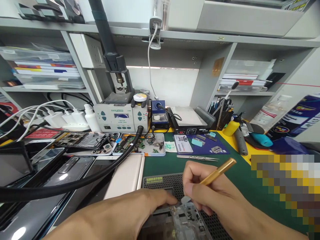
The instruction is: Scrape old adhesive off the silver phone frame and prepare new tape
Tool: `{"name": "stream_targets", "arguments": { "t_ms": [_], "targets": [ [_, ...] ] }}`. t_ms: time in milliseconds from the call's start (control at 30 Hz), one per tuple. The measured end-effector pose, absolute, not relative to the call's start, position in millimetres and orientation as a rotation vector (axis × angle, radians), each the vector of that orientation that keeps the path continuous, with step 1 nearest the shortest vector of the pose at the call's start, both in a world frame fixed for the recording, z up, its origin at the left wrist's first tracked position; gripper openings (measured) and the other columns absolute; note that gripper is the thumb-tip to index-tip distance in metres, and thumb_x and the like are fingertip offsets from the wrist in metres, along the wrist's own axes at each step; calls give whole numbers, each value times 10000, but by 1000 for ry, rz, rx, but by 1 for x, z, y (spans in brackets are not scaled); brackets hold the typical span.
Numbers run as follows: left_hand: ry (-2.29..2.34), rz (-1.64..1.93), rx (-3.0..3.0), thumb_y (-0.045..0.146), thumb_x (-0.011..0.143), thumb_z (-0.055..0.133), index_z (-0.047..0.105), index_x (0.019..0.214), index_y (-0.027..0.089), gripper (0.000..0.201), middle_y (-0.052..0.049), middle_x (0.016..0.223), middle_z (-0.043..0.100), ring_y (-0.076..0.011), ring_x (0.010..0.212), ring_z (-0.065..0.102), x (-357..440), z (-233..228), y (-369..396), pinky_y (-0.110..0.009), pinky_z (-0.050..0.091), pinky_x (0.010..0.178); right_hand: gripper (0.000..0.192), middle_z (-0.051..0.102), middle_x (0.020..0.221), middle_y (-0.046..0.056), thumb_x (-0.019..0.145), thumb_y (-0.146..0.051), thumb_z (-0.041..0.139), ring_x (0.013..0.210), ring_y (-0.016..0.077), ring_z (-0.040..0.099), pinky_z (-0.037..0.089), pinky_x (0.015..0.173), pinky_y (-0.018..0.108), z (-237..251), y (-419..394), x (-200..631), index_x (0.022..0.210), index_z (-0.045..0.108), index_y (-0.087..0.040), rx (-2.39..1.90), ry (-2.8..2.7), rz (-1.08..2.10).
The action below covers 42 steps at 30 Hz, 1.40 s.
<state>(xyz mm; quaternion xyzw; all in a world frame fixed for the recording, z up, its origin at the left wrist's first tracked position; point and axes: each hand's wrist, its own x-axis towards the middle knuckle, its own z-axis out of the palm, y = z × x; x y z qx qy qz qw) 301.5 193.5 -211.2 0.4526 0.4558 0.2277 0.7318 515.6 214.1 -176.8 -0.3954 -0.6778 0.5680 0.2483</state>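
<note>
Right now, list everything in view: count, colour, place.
Shelf unit: 1, grey, back
Rework station: 1, grey, back left
Hose: 1, black, across left
Adapters: several, white, far left
Phones: several, dark, left
Parts trays: 2, white, before station
Mat: 1, green, centre and right
Honeycomb pad: 1, dark, on mat
Tweezers: 1, silver, beyond pad
Sheet: 1, blue, beyond tweezers
Opened device: 1, grey, on pad
Tool: 1, gold, over device
Left hand: 1, bare, at device
Right hand: 1, bare, holding tool
</note>
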Motion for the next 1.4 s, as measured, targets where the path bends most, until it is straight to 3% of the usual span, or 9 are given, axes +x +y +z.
{"name": "stream_targets", "arguments": {
  "t_ms": [267, 667, 833, 1000, 1400],
  "targets": [
    [993, 478, 995, 384, 767, 722, 723, 635, 226, 205, -39, 710, 765, -328, 890, 755, 304, -214, 195, -314, 555, 653, 238, 423, 652, -57, 1003, -243, 481, 605, 126, 339, 272, 538, 259, -180, 213, 517, 767, 486, -212, -1098, -1820, 1538],
    [989, 541, 1073, 403, 770, 713, 775, 727, 224, 195, -16, 701, 764, -322, 933, 748, 303, -205, 189, -312, 563, 729, 214, 445, 641, -51, 974, -219, 492, 588, 122, 355, 283, 523, 238, -178, 213, 514, 760, 492, -206, -1106, -1793, 1568],
    [951, 593, 1165, 420, 864, 700, 778, 921, 201, 239, -31, 910, 785, -311, 1022, 720, 290, -197, 180, -336, 564, 831, 222, 466, 641, -47, 970, -225, 499, 582, 119, 372, 297, 518, 227, -176, 215, 512, 749, 496, -205, -1093, -1784, 1581],
    [913, 627, 1251, 377, 968, 649, 634, 1234, 178, 333, -81, 1267, 647, -275, 1082, 657, 276, -192, 175, -465, 567, 905, 198, 483, 627, -49, 957, -198, 508, 573, 110, 396, 291, 509, 212, -174, 218, 511, 759, 508, -202, -1098, -1749, 1641],
    [957, 565, 1464, 368, 969, 645, 650, 1220, 176, 315, -66, 1273, 645, -289, 1086, 654, 277, -187, 175, -450, 570, 904, 185, 495, 613, -52, 940, -211, 539, 546, 97, 395, 270, 501, 222, -169, 219, 509, 757, 523, -192, -1105, -1702, 1705]
  ]
}}
